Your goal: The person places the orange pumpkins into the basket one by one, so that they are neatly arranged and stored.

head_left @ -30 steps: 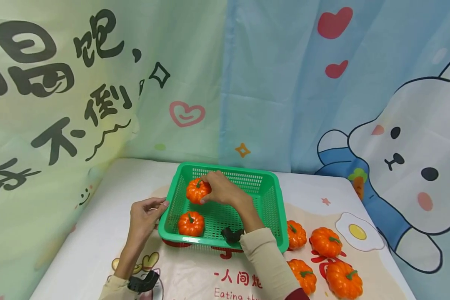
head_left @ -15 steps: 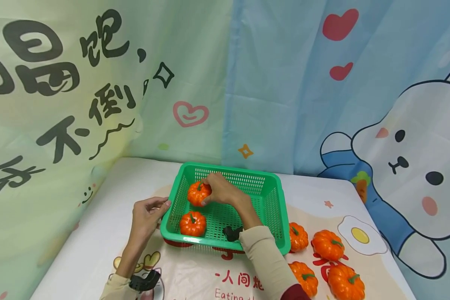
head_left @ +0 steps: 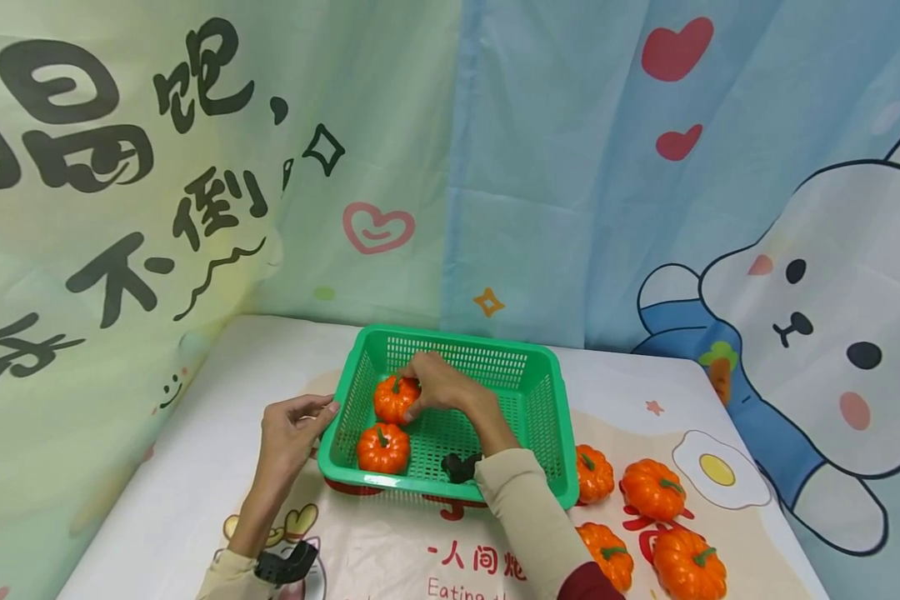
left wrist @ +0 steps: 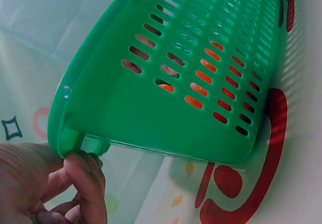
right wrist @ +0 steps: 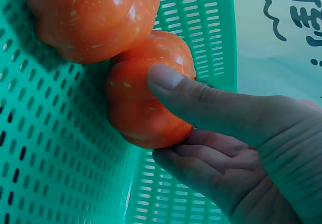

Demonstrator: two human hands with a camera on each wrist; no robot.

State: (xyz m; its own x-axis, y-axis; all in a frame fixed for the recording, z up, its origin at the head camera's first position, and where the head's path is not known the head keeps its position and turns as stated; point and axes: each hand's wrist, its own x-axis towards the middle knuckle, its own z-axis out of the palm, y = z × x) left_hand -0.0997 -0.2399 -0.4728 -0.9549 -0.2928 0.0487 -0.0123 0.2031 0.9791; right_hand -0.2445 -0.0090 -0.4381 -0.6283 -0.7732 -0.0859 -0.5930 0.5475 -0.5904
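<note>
A green plastic basket with slotted walls stands on the table. Inside its left part, my right hand holds a small orange pumpkin between thumb and fingers. Right against it, toward the basket's front, sits a second pumpkin; in the right wrist view the held pumpkin touches this other pumpkin. At the basket's left rim, my left hand pinches the edge; the left wrist view shows the thumb and fingers of the left hand at the rim's corner.
Several more pumpkins lie right of the basket, among them a pumpkin and a pumpkin. A printed cloth covers part of the white table. A patterned curtain hangs behind.
My right hand has moved the held pumpkin slightly toward the front of the basket, up to the other pumpkin. The left hand stays at the rim.
</note>
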